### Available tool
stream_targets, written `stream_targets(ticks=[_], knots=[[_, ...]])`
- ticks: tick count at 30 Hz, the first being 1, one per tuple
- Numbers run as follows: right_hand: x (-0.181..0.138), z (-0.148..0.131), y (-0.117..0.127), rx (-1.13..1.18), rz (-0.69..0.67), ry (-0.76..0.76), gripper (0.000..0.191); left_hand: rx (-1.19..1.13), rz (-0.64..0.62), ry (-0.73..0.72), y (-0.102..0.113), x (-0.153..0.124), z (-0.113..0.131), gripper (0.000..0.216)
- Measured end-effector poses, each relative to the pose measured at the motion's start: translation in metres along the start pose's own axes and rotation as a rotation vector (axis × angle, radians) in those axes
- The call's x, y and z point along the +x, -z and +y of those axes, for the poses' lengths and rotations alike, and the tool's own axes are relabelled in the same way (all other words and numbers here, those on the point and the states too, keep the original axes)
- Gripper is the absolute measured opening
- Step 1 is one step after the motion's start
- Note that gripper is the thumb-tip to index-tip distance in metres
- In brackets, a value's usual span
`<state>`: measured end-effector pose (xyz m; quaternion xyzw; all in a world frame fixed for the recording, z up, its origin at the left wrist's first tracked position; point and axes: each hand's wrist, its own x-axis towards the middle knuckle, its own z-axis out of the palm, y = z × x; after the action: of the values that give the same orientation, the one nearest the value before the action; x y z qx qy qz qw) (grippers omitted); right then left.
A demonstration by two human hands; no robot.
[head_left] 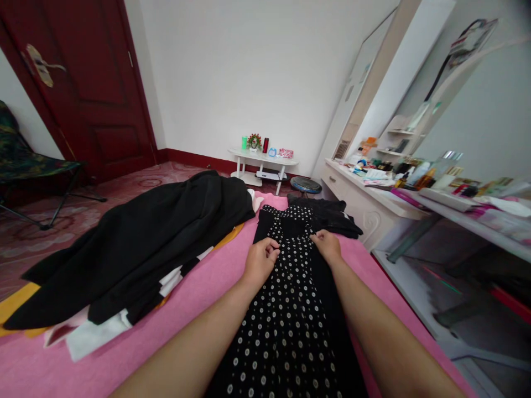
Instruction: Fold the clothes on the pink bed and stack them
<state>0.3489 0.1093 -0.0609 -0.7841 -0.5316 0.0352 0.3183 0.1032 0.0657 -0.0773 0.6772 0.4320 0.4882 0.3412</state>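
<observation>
A black dress with white dots lies lengthwise over the pink bedspread, its far end having a plain black band. My left hand is closed at the dress's left edge near the waist, fingers curled together on the cloth. Opposite it, my right hand pinches the right edge at about the same height. Plain black cloth shows along both sides of the dotted part. Just beyond my right hand sits a pile of dark folded clothes.
A heap of black, white and yellow clothes covers the left of the bed. On the right stands a dressing table crowded with bottles. A low white table, a round stool and a camouflage folding chair stand beyond the bed.
</observation>
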Motion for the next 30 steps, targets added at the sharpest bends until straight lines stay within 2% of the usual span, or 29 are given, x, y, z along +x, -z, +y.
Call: stream_targets(ticks=[3, 6, 9, 13, 16, 19, 23, 28, 30], knots=[[-0.007, 0.01, -0.002, 0.033, -0.06, 0.049, 0.017, 0.026, -0.006, -0.004, 0.0, 0.0, -0.002, 0.009], [-0.029, 0.013, 0.007, 0.078, -0.112, 0.129, 0.041, 0.014, 0.003, -0.001, 0.002, -0.002, -0.002, 0.01], [-0.074, 0.011, 0.033, 0.123, -0.163, 0.334, 0.065, 0.023, -0.01, -0.015, 0.004, -0.004, -0.003, 0.012], [-0.15, 0.004, 0.082, 0.086, -0.308, 0.723, 0.063, 0.03, -0.029, -0.021, 0.004, -0.006, -0.004, 0.015], [-0.198, -0.002, 0.112, 0.019, -0.43, 0.884, 0.061, 0.034, -0.025, -0.013, 0.004, -0.007, -0.003, 0.02], [-0.229, -0.008, 0.128, -0.019, -0.529, 0.998, 0.068, 0.038, -0.041, -0.015, 0.006, -0.009, 0.0, 0.028], [-0.255, -0.021, 0.142, 0.003, -0.582, 1.03, 0.071, 0.012, -0.111, -0.048, 0.009, -0.014, 0.004, 0.031], [-0.279, -0.031, 0.168, 0.149, -0.431, 0.894, 0.055, -0.023, -0.16, -0.074, 0.011, -0.017, 0.006, 0.028], [-0.287, -0.031, 0.173, 0.185, -0.43, 0.846, 0.046, -0.017, -0.169, -0.075, 0.011, -0.017, 0.008, 0.025]])
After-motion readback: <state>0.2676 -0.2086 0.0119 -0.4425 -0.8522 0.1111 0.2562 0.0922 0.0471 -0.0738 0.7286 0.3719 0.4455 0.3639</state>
